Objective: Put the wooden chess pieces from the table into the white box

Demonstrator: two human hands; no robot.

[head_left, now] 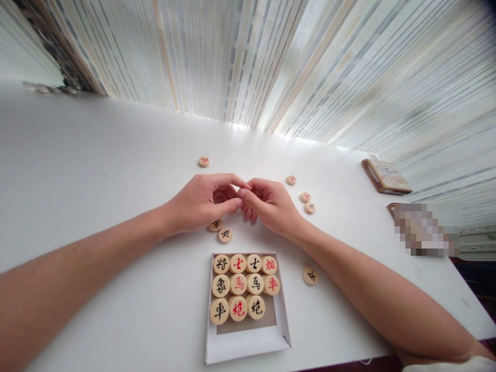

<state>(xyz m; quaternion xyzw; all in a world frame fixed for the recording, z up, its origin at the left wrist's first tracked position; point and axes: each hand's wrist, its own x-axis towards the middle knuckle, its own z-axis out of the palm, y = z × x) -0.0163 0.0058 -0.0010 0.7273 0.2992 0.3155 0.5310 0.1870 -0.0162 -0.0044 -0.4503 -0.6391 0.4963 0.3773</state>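
left hand [194, 201]: curled | right hand [273, 204]: curled | fingers [231, 179]: meeting | forearms [127, 235]: angled inward

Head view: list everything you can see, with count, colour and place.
Table: 1, white, across the view
Tray: 1, white-sided, near edge
Tray pieces: 11 visible, cream, six black-marked, five red-marked, inside tray
Loose red-marked pieces: 3, cream, far part of table
Loose black-marked pieces: 4, cream, two just beyond tray, one right of it, one beside a red-marked piece
Brown box: 1, brown, far right
Pixelated object: 1, brownish, nearer than brown box
Curtain strips: many, white and beige, behind table
Left hand: 1, bare, centre
Right hand: 1, bare, centre, contents unclear
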